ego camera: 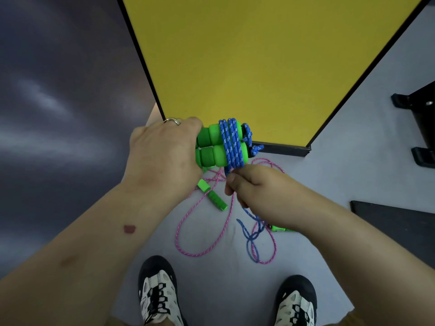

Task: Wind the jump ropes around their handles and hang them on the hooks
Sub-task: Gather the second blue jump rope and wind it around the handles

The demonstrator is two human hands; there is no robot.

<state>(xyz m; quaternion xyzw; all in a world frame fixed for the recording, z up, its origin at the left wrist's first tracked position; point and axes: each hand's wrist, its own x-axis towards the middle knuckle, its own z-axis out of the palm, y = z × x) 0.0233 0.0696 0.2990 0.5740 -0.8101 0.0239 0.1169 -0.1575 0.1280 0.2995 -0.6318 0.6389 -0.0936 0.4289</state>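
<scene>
My left hand (164, 151) grips two green foam handles (210, 147) held side by side. A blue rope (231, 143) is wound round them in several turns near their right end. Just below the handles, my right hand (254, 189) pinches the loose part of this blue rope, and the rest of it trails down to the floor in loops (250, 238). On the floor underneath lies a pink rope (188, 234) in loose loops, with one green handle (211, 195) by it and another green handle (281, 229) partly hidden behind my right wrist.
A yellow panel (259, 67) with a black frame stands straight ahead. My two shoes (157, 295) stand on the pale grey floor. A dark wall (58, 90) is on the left, and black feet of equipment (421, 128) and a dark mat (400, 222) lie on the right. No hooks are visible.
</scene>
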